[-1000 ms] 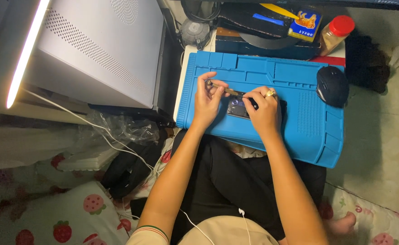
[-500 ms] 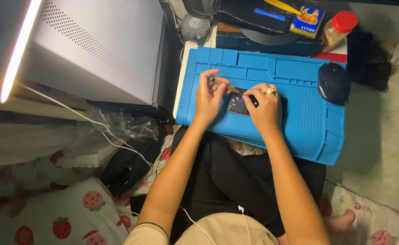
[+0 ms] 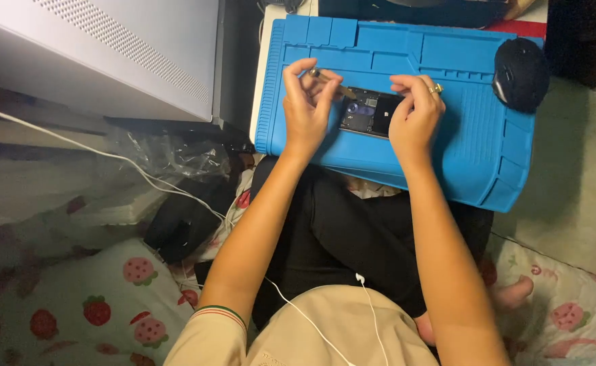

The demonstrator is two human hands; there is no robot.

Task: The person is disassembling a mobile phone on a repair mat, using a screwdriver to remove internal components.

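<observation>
At the bottom of the frame is the person's beige shirt, with a thin white cable (image 3: 298, 312) running across it. Above this are the legs in black trousers. On both sides of the legs lies a blanket (image 3: 94, 312) with a strawberry pattern, at the lower left and the lower right of the frame.

The two bare arms go up toward the middle of the frame, where a blue mat (image 3: 474, 156) with small compartments rests over the lap. In the centre of the mat lies an opened phone (image 3: 371, 112), dark, with its inner parts showing.

The left hand (image 3: 306, 108) is left of the phone, with its fingers closed around a thin screwdriver (image 3: 332, 83). The metal tip of the screwdriver points to the right, at the upper left corner of the phone. The right hand (image 3: 414, 112) is at the right edge of the phone, with a ring on one finger. Its fingers are bent down and touch the phone, but I cannot tell if they pinch anything.

On the upper right corner of the mat sits a black mouse (image 3: 520, 73). At the upper left of the frame stands a white box (image 3: 108, 54) with many small holes in its side.
</observation>
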